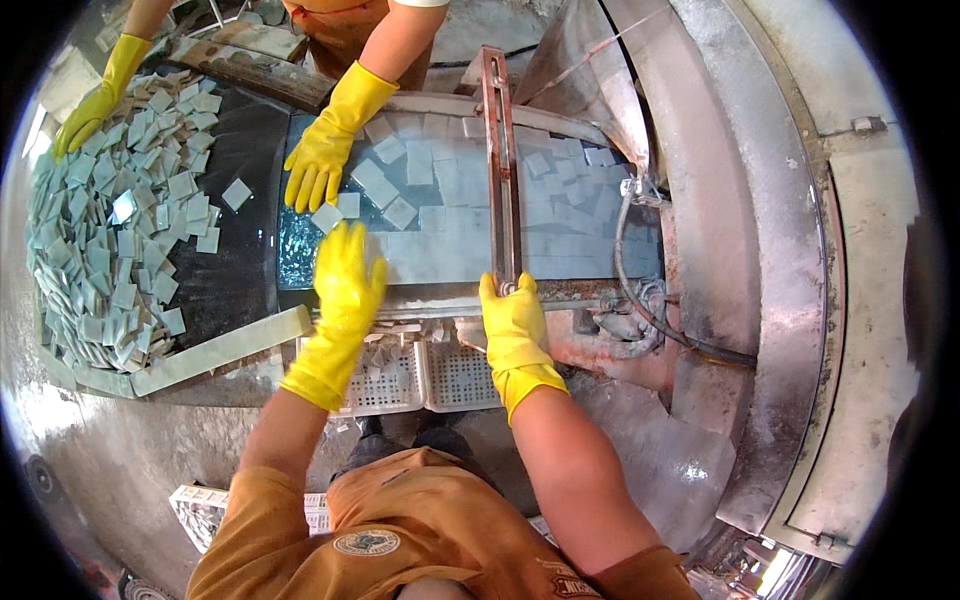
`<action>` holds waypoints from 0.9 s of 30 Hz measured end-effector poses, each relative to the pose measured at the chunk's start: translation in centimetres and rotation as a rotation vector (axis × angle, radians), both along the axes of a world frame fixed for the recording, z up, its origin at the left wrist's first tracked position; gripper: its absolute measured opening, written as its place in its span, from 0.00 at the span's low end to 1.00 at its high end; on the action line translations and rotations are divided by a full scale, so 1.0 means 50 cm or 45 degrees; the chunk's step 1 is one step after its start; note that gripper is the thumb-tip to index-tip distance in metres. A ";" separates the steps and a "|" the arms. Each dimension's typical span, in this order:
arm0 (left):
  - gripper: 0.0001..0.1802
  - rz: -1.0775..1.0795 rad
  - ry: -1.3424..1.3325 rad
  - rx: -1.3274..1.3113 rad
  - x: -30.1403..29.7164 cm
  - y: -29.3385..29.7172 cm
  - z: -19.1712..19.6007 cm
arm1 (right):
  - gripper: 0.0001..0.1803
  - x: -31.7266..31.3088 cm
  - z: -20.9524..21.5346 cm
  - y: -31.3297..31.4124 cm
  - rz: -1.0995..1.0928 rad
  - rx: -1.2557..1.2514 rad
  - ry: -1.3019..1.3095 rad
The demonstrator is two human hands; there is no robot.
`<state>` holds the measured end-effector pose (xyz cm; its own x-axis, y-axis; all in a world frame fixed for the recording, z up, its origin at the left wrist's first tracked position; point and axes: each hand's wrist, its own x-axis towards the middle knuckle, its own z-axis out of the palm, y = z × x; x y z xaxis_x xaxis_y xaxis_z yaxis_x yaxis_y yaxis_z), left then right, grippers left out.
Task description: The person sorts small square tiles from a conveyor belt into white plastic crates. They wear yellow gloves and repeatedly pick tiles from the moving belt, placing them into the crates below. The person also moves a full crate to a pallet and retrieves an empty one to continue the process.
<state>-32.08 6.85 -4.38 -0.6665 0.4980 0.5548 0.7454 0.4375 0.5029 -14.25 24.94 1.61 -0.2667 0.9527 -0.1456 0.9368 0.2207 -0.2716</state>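
Note:
My left hand (348, 275), in a yellow rubber glove, reaches over the near edge of the wet belt (296, 262). Its fingers are stretched out beside a small loose square tile (327, 217). Another small tile (348, 205) lies just beyond. My right hand (512, 325), gloved the same way, is closed around the near end of a rusty slotted metal bar (502, 170) that crosses above the belt. Its fingertips are partly hidden there. Pale square tiles (440, 245) lie in close rows near the front edge; farther back others (375, 185) sit loose and askew.
Across the belt a co-worker's gloved hand (325, 160) hangs over the tiles; their other hand (88, 118) touches a big tile heap (115, 240) at left. White perforated crates (460, 380) stand below the near edge. A hose (625, 250) curves at right.

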 end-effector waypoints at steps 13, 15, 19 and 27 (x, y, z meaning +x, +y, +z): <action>0.18 0.167 -0.205 -0.246 -0.165 -0.072 -0.047 | 0.39 -0.002 0.001 0.000 0.004 -0.006 0.056; 0.17 0.114 -0.130 -0.364 -0.155 -0.084 -0.080 | 0.39 -0.001 0.004 -0.005 0.001 -0.027 0.068; 0.19 0.093 -0.165 -0.378 -0.093 -0.049 -0.084 | 0.38 -0.012 0.038 -0.004 -0.017 -0.110 0.080; 0.23 -0.135 -0.075 -0.152 -0.005 0.028 -0.069 | 0.36 -0.004 0.015 0.006 -0.013 -0.080 0.072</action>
<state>-32.35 8.27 -7.86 -0.6364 0.6274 0.4487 0.7613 0.4174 0.4962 -14.45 25.22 2.35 -0.2667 0.9448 -0.1901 0.9216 0.1923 -0.3372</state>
